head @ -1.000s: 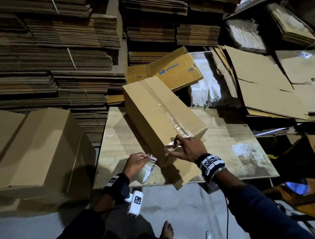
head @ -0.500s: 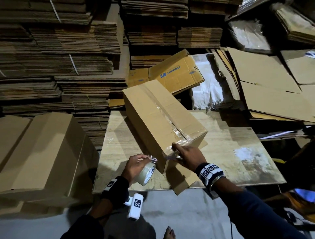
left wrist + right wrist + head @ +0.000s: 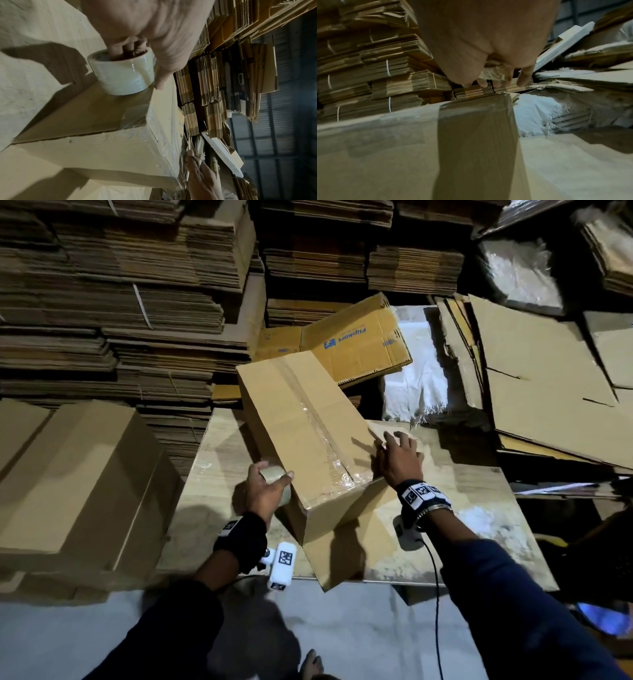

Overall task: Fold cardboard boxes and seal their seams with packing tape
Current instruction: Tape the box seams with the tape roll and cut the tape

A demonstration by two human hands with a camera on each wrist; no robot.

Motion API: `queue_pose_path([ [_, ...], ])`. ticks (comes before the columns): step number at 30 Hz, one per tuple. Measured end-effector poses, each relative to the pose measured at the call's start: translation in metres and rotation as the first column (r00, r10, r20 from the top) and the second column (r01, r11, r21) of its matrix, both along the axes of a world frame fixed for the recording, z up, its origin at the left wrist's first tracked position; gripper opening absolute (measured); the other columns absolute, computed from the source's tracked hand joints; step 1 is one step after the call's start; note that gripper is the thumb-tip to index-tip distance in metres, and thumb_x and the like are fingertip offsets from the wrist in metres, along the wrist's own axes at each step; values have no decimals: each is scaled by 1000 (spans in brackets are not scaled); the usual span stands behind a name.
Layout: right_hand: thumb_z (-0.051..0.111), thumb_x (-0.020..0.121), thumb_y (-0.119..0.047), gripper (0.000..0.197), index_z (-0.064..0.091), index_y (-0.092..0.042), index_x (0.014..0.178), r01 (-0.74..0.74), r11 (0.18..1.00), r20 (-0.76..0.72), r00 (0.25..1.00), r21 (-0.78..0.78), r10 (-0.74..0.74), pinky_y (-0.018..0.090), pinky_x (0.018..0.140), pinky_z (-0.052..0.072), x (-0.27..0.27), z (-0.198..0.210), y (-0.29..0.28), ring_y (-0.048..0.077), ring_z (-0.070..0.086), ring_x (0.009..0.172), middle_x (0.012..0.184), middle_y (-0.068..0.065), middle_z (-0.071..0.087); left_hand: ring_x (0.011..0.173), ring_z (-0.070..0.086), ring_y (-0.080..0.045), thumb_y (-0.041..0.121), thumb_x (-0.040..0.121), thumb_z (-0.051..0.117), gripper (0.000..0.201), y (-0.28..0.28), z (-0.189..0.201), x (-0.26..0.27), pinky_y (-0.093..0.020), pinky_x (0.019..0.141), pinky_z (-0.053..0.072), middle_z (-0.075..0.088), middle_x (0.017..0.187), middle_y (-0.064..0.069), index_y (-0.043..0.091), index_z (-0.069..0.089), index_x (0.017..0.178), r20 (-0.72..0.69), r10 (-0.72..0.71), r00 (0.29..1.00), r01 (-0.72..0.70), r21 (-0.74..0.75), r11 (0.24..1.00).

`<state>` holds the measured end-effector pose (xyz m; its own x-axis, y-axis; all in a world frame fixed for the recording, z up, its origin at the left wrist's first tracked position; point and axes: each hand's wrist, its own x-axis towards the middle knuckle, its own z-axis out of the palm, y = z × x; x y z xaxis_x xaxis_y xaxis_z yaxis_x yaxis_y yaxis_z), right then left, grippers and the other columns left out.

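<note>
A brown cardboard box (image 3: 308,433) lies tilted on the wooden table (image 3: 479,508), with clear tape along its top seam and over the near edge. My left hand (image 3: 265,496) holds the tape roll (image 3: 273,473) against the box's left side. In the left wrist view its fingers sit inside the core of the roll (image 3: 123,75) and the thumb lies outside, beside the box (image 3: 102,135). My right hand (image 3: 394,446) rests with spread fingers on the box's right upper edge and holds nothing. The right wrist view shows straight fingers (image 3: 522,79) over the taped box (image 3: 471,148).
An assembled box (image 3: 78,481) stands at the left of the table. Stacks of flat cardboard (image 3: 120,302) fill the back. A printed yellow box (image 3: 356,340) and a white sack (image 3: 418,378) lie behind the box, and loose flat sheets (image 3: 548,392) at the right.
My right hand left the tape end at the box's near corner and moved up to its right edge. My left hand rose with the roll to the box's left side.
</note>
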<state>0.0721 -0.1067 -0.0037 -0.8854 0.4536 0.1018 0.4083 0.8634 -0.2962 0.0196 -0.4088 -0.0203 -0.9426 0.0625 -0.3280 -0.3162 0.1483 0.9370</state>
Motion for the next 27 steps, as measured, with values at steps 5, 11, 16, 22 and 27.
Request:
queue_pose_path([
  [5,45,105,-34,33,44,-14,132,-181,971,-38,983,-153,177,50,76,53,9,-21,-1,44,61,94,118,16,57,126,57,-29,14,79,91,54,8,-11,13,-39,104,49,59,126,-7,7,56,121,0,76,997,-76,-65,995],
  [11,50,107,-23,49,41,-8,153,-257,951,-69,966,-172,248,44,91,53,73,-18,16,38,58,113,140,16,52,97,59,-10,21,71,97,61,-2,-20,63,-9,73,44,61,107,4,18,56,116,-21,-74,997,70,-128,989],
  [16,51,106,-28,53,41,-12,155,-275,948,11,960,-159,281,45,95,53,106,-14,36,37,57,124,148,14,49,116,62,-20,56,56,98,71,-5,-27,87,-41,99,52,65,121,1,38,56,110,-31,-169,985,156,-254,955],
  [22,58,99,-29,39,55,-12,135,-253,966,71,966,56,249,47,82,50,77,28,9,37,55,114,125,13,61,109,66,-25,61,47,92,70,-9,0,81,-48,96,55,69,114,-1,36,59,105,-29,-159,987,150,-205,967],
  [27,51,104,-32,25,46,-10,115,-154,985,72,985,-83,160,39,62,40,11,48,-24,39,65,84,97,19,67,121,60,-22,64,45,86,69,-21,30,46,-39,106,49,68,126,-1,32,63,102,-96,-100,990,84,-153,985],
])
